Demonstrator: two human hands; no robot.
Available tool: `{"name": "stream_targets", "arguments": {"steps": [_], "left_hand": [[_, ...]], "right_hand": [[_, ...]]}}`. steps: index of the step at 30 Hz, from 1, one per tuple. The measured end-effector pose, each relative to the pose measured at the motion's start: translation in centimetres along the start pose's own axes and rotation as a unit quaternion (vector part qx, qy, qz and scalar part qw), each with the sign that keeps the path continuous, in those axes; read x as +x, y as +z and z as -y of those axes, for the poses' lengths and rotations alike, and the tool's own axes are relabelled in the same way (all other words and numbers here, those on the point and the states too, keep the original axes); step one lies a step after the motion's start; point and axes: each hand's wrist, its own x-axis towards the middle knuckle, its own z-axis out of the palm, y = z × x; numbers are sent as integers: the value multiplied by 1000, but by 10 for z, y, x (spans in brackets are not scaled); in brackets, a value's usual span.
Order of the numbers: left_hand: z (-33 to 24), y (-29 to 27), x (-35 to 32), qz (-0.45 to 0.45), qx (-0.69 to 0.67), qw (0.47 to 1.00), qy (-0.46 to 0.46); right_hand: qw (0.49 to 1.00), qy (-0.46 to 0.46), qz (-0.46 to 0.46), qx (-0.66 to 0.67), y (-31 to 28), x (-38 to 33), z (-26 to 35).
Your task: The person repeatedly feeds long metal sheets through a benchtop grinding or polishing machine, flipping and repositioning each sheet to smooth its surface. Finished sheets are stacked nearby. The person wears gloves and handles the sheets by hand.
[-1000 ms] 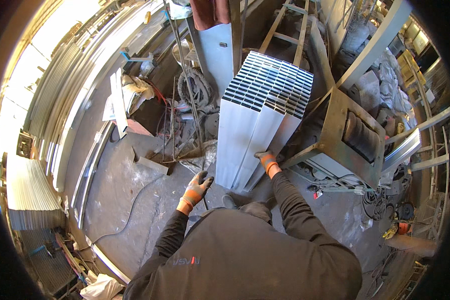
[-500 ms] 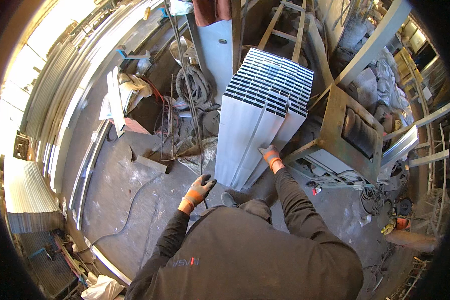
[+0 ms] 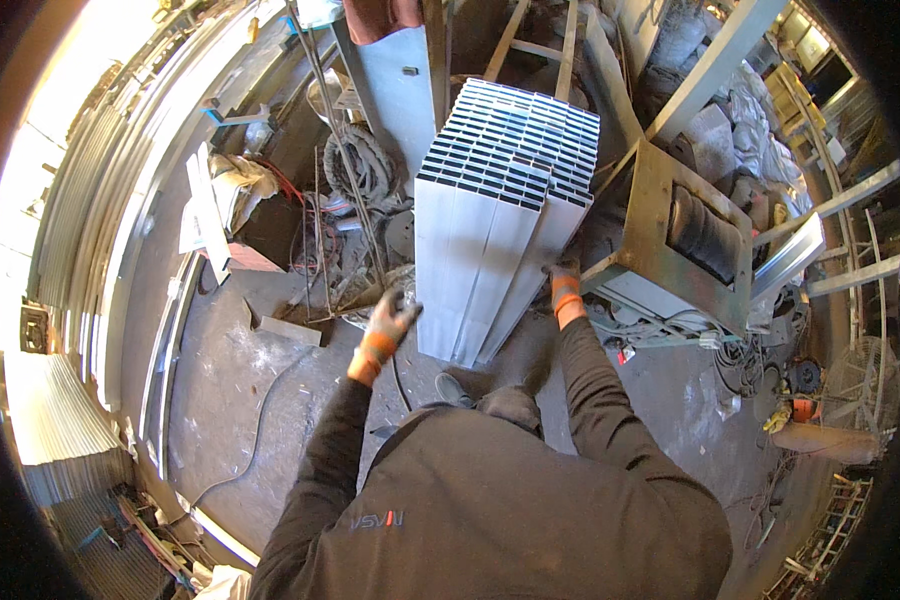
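Observation:
A bundle of silver rectangular metal tubes [image 3: 470, 260] stands on end in front of me, its hollow ends stacked in rows at the top. One section on the front right sits slightly apart from the rest, with a step between them. My left hand [image 3: 394, 318], in an orange and dark work glove, is just off the bundle's lower left side, fingers spread and nothing in them. At the lower right side, my right hand [image 3: 565, 283], gloved the same way, has its fingers against or very near the tubes' edge. Whether it presses on them is hard to see.
A rusty metal frame with a dark roll [image 3: 708, 240] stands close on the right. Behind the left hand lie coiled hose [image 3: 360, 165] and thin upright rods. A cable [image 3: 260, 420] crosses the floor at left. Long metal profiles [image 3: 90, 230] are stacked along the far left.
My right hand has shifted from the bundle's front face to its right side. My left hand has moved up toward its left side. The view has shifted, so the bundle appears farther left.

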Motion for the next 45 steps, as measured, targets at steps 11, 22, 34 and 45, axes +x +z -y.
{"name": "stream_targets", "arguments": {"steps": [11, 22, 34, 45], "left_hand": [[-19, 54, 281, -22, -109, 993, 28], [-6, 59, 278, -9, -232, 972, 15], [157, 163, -218, 89, 343, 906, -231], [76, 329, -457, 101, 5, 863, -496]], "right_hand": [[915, 110, 114, 370, -85, 38, 101], [934, 59, 198, 291, -112, 34, 122], [878, 244, 406, -70, -150, -198, -218], [762, 140, 595, -215, -327, -269, -420]]}}
